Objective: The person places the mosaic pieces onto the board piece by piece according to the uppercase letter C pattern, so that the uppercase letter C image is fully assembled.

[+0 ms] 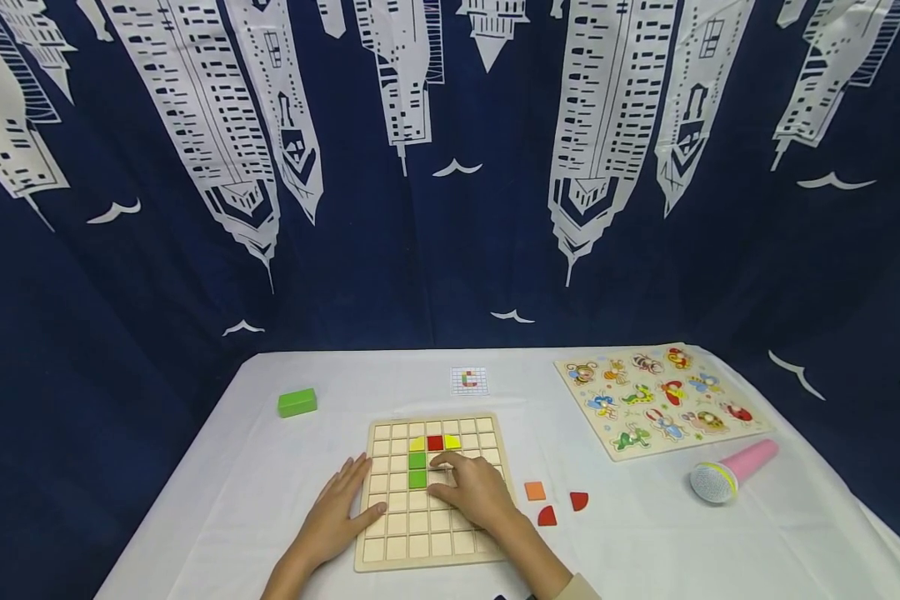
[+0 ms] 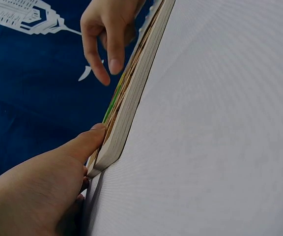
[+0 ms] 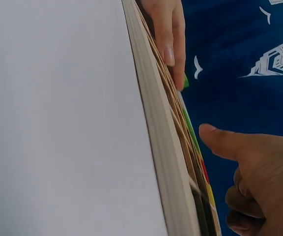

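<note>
"So, why does the left hand [image 1: 333, 512] lie along the wooden grid board [image 1: 418, 547]?"

"Probably to brace it against sliding. Its fingers are straight and spread, the thumb reaches over the rim, and nothing is clasped."

"And the right hand [image 1: 477, 492]?"

"Over the middle of the board, thumb and forefinger apart, no tile visible between them. The fingertips are just beside two green square tiles [image 1: 417, 479] set in a column."

"What tops that column?"

"A row: one red square tile [image 1: 435, 443] between two yellow quarter-round tiles [image 1: 452, 442]. They sit in cells whose ridges likely stop them shifting."

"The loose ones?"

"An orange square tile [image 1: 535, 491] and two red quarter-round tiles [image 1: 547, 517] lie right of the board on the white tablecloth [image 1: 615, 550], presumably for easy reach. The pattern card [image 1: 468, 381] lies beyond the far rim, likely for a clear view."

"Materials?"

"Pale, smooth-looking wood with rounded corners for the board; flat, evenly coloured tiles, the quarter-rounds having two straight sides and one curve. Farther right, the pink-handled microphone [image 1: 733, 472] has a rounded, silvery mesh head."
</note>
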Action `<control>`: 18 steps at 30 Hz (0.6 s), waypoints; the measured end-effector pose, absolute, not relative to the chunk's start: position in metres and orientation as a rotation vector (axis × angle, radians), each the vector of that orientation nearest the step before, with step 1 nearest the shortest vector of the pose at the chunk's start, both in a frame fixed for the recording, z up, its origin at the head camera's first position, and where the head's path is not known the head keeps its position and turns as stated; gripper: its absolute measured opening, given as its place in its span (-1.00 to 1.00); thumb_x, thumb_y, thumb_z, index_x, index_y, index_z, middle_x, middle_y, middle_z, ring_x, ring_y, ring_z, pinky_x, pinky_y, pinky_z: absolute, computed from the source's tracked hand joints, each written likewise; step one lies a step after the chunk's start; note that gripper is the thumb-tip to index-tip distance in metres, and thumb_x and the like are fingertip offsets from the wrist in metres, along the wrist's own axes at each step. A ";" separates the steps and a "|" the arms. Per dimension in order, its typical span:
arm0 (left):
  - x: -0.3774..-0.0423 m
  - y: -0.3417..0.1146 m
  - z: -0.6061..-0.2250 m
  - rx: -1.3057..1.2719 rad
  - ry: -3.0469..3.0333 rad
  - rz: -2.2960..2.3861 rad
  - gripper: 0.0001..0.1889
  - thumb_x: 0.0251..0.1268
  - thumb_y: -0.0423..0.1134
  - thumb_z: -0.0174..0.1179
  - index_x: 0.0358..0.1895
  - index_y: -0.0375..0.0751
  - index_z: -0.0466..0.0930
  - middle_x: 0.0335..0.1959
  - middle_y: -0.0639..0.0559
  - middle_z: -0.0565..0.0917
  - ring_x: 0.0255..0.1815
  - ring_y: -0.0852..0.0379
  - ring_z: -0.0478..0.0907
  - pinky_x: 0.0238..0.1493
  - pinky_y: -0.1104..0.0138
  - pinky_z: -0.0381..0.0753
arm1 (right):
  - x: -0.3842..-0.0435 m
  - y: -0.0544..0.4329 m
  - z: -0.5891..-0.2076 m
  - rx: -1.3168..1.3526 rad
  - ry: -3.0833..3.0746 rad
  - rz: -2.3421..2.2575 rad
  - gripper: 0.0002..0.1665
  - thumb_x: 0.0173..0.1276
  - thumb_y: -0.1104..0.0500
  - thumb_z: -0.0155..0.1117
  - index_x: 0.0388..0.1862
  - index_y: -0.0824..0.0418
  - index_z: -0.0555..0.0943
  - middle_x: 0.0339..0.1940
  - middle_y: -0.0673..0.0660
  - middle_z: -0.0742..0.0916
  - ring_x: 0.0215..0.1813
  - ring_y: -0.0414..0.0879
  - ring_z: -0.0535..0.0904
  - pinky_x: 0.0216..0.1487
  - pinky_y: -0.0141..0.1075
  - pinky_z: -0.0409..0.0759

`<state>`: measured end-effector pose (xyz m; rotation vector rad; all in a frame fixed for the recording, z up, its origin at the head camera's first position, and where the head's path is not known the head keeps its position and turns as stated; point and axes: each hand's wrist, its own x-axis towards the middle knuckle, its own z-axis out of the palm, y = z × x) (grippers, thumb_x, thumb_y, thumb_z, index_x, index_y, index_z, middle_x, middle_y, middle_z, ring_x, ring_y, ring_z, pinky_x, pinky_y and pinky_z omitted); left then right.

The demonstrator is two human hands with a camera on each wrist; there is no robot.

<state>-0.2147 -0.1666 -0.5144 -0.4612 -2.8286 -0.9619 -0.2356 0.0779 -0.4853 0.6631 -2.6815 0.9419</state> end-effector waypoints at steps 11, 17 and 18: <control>-0.215 -0.166 -0.514 -0.466 -2.828 -0.971 -0.17 0.19 0.19 0.12 0.40 -0.24 0.13 0.41 -0.12 0.15 0.44 -0.10 -0.05 0.38 0.00 -0.11 | -0.225 0.144 -0.465 0.578 -2.699 1.005 -0.64 0.04 0.07 0.46 -0.14 0.06 0.64 -0.84 -0.18 0.20 -0.74 -0.36 -0.02 -0.74 -0.50 0.03; -0.215 -0.167 -0.514 -0.464 -2.833 -0.969 -0.17 0.19 0.20 0.11 0.40 -0.25 0.12 0.41 -0.12 0.14 0.44 -0.11 -0.06 0.38 0.00 -0.11 | -0.214 0.191 -0.466 0.400 -2.755 1.017 -0.66 0.03 0.04 0.46 -0.17 0.02 0.65 -0.85 -0.14 0.26 -0.76 -0.35 0.03 -0.75 -0.47 0.09; -0.215 -0.167 -0.514 -0.461 -2.832 -0.967 -0.17 0.19 0.19 0.12 0.40 -0.25 0.13 0.41 -0.12 0.15 0.43 -0.12 -0.05 0.38 0.00 -0.11 | -0.212 0.198 -0.467 0.364 -2.760 1.010 -0.66 0.01 0.03 0.47 -0.18 0.00 0.65 -0.85 -0.14 0.26 -0.75 -0.34 0.03 -0.74 -0.46 0.10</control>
